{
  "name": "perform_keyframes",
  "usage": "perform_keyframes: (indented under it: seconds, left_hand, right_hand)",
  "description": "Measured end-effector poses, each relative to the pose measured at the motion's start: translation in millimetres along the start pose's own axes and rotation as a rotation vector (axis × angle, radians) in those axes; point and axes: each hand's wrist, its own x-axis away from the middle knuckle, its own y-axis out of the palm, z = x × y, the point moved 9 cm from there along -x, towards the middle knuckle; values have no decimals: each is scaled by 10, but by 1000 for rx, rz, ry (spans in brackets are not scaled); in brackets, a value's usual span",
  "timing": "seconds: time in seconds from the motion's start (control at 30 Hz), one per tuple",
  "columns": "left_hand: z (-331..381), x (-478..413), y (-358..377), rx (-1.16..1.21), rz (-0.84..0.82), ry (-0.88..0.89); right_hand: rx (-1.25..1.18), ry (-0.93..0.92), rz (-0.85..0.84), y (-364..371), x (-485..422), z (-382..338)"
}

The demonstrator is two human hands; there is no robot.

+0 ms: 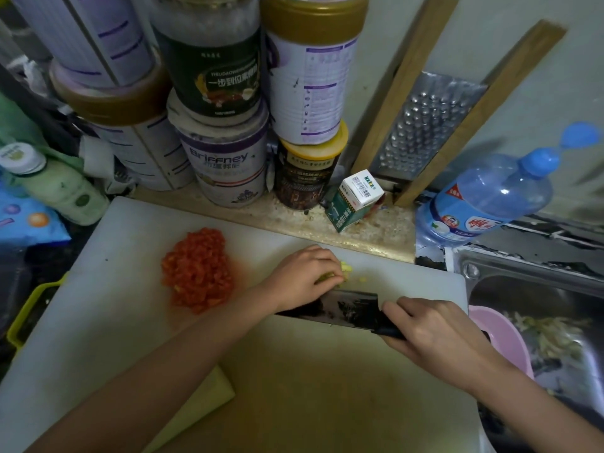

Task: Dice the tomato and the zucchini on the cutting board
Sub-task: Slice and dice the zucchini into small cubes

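Note:
A heap of diced red tomato lies on the left part of the white cutting board. My left hand curls over a small piece of pale green zucchini, mostly hidden under the fingers. My right hand grips the handle of a dark cleaver, whose blade stands just in front of the left hand's fingers. A larger zucchini piece lies near the board's front edge, partly hidden by my left forearm.
Stacked tins and jars crowd the wall behind the board, with a small carton, a grater and a blue water bottle. A sink with a pink bowl lies to the right. A yellow-green tray is at the left.

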Motion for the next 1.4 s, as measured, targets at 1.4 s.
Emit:
perform_keyframes:
  seconds: [1.4]
  left_hand:
    - [-169,225,5,-75,279,-308]
  right_hand:
    - [-508,747,103,566,855,235]
